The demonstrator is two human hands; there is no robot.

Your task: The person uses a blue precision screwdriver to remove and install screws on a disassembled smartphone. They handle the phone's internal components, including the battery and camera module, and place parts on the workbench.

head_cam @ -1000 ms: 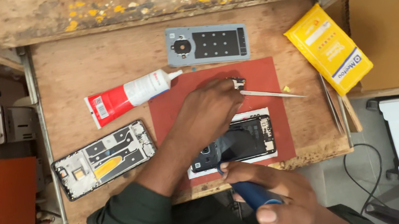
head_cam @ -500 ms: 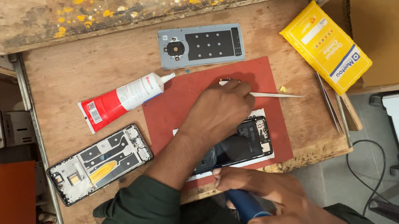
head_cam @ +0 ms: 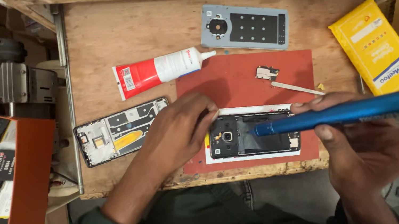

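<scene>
An opened black phone (head_cam: pixel 253 140) lies on a red mat (head_cam: pixel 237 76) near the table's front edge. My left hand (head_cam: pixel 181 131) rests at the phone's left end, fingertips touching its edge. My right hand (head_cam: pixel 378 144) grips a blue screwdriver (head_cam: pixel 343 113) held level, its tip over the middle of the phone. A small circuit part (head_cam: pixel 267 72) and thin tweezers (head_cam: pixel 297 88) lie on the mat just beyond the phone.
A grey back cover (head_cam: pixel 244 26), a red and white glue tube (head_cam: pixel 160 71), a phone frame (head_cam: pixel 122 131) and a yellow packet (head_cam: pixel 373 47) lie on the wooden table (head_cam: pixel 91 43). An orange box (head_cam: pixel 3 199) of parts stands at left.
My left hand has drawn back from the tweezers to the phone's left end. My right hand has lifted the blue screwdriver from below the table edge up over the phone.
</scene>
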